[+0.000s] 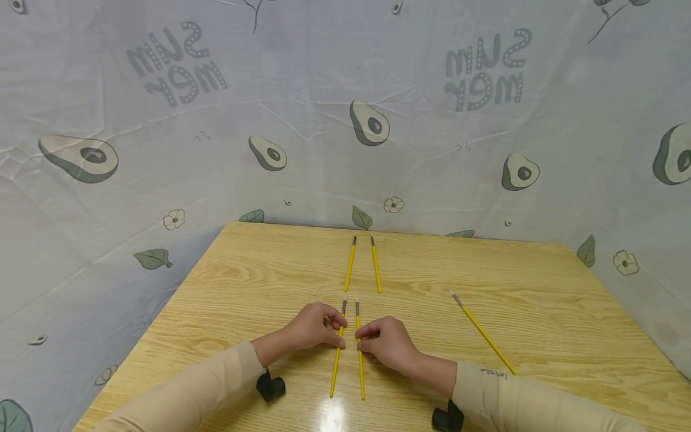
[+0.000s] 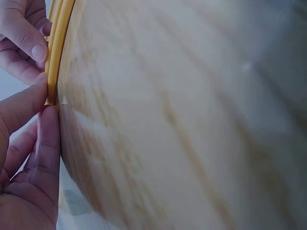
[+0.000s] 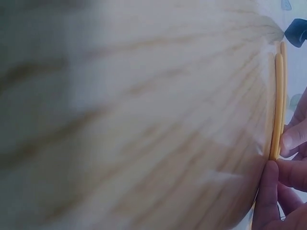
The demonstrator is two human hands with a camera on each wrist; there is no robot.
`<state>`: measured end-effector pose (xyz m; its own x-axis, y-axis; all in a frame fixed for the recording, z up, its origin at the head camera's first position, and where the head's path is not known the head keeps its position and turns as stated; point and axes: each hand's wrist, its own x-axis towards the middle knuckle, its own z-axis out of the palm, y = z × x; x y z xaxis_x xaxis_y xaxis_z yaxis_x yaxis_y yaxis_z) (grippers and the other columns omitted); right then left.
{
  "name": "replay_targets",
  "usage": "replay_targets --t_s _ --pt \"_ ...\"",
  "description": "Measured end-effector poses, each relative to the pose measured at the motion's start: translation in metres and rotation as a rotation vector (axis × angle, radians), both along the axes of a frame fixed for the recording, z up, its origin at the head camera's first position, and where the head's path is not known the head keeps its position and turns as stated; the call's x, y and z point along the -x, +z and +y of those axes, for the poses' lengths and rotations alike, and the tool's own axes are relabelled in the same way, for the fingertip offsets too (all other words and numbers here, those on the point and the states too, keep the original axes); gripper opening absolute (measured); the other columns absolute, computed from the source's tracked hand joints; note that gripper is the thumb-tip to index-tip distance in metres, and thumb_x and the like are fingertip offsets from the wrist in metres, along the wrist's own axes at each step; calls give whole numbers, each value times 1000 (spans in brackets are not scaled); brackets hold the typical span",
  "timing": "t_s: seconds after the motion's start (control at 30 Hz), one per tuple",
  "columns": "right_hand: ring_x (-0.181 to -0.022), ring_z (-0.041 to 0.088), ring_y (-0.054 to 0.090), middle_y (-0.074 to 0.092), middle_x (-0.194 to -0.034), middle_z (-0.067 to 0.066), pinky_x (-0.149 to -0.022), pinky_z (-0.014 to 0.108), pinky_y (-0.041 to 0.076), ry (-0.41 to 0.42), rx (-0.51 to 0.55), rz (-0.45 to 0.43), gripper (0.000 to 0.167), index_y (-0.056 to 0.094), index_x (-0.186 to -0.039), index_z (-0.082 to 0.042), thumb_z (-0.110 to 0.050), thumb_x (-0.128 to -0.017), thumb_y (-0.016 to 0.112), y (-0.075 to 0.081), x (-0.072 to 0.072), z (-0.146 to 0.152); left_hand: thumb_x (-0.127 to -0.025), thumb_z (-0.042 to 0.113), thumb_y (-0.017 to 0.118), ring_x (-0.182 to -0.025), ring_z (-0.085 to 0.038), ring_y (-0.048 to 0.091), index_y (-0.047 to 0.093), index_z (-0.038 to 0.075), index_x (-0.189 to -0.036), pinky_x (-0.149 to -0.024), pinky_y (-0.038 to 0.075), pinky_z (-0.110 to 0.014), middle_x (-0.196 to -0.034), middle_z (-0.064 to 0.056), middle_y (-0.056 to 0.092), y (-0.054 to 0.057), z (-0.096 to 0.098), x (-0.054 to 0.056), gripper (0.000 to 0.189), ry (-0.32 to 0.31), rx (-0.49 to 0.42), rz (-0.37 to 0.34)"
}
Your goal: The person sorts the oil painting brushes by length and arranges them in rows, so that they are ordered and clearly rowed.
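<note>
My left hand pinches a thin yellow paintbrush between thumb and fingertips, near its metal collar. Just right of it, my right hand pinches a second yellow paintbrush in the same way. Both brushes lie nearly parallel on the wooden table, a narrow gap apart, light bristle tips pointing away from me. In the left wrist view, thumb and finger of the left hand meet at the yellow handle. The right wrist view has the right hand on its handle.
Two dark-tipped paintbrushes, one left and one right, lie farther back, slightly spread at their near ends. Another paintbrush lies slanted at right, its near end by the right sleeve. A printed cloth hangs behind the table.
</note>
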<state>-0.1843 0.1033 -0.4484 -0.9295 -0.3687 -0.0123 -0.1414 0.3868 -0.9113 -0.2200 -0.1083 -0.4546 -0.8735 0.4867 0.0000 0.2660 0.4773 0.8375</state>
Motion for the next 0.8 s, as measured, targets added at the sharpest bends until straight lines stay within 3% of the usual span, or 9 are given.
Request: replay_targets --t_s 0.8 --pt "-67 18 67 65 -77 7 -59 32 56 -16 36 -18 13 71 -96 7 5 -83 71 0 0 0 -74 11 86 -68 -10 59 73 6 -98 -59 49 -23 -85 -1 63 0 -1 -1 27 -10 -17 -8"
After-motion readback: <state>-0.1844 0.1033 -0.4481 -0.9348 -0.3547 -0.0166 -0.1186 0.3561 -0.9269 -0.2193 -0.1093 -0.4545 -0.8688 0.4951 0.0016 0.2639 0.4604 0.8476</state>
